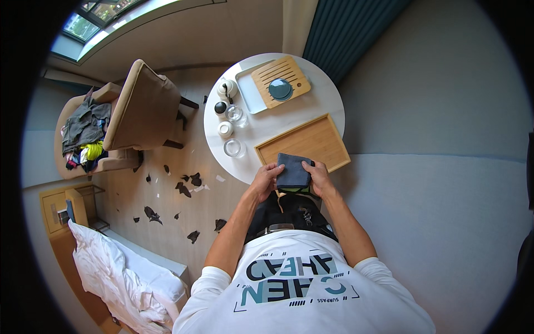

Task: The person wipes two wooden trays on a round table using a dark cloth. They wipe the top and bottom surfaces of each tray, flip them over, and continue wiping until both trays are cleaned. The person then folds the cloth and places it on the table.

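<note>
Between my two hands is a folded dark grey-blue cloth (293,170), held just past the near rim of the round table. My left hand (265,180) grips its left edge, thumb on top. On the opposite edge, my right hand (319,177) pinches it the same way. A strip of green and a dark loop show under the cloth's lower edge; what they belong to is hidden. Right beyond my hands lies a wooden tray (306,140) with a raised rim, reaching over the table edge.
The round white table (275,121) also bears a slatted wooden board (271,79) with dark round coasters (280,89), a white teapot (226,88), a white cup (225,129) and glasses (232,147). Dark scraps (183,189) litter the floor. An armchair (142,108) stands left; a bed (125,267) is lower left.
</note>
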Demonstrator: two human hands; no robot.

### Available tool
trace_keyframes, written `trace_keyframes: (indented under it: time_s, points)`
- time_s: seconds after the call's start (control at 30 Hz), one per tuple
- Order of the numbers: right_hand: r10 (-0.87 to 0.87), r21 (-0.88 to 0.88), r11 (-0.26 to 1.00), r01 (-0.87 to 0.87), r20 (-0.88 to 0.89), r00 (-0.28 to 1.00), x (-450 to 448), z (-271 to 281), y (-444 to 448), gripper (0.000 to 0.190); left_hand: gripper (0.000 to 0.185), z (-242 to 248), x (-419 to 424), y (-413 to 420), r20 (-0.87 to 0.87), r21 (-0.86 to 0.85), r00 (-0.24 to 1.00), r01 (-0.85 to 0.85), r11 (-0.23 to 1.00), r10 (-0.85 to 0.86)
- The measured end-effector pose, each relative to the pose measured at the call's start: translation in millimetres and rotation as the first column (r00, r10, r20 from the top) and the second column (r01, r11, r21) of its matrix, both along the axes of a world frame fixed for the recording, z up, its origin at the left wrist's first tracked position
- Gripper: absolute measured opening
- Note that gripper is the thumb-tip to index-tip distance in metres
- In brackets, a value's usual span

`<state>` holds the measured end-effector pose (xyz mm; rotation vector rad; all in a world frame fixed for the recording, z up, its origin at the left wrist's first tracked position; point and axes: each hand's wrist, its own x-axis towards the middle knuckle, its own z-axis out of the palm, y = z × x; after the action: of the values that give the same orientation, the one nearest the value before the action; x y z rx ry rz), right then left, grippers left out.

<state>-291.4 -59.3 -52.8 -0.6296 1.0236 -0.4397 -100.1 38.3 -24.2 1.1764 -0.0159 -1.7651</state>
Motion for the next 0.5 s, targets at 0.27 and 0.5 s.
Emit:
trace_keyframes:
  time_s: [0.27,0.5]
  points:
    - [-0.125,-0.498,0.728,-0.471,-0.772,0.623,8.6,-7.7,11.6,0.043,0.015,-13.3,-14.2,5.1,0.240,0.027,0.970,-0.026,0.999,0.018]
    - [0.139,0.030,0.990,-0.138,-0.035,0.990,18.0,-6.7,32.0,0.037,0.035,-33.0,-54.6,-11.5,0.957,0.047,0.256,0.322,0.945,-0.135]
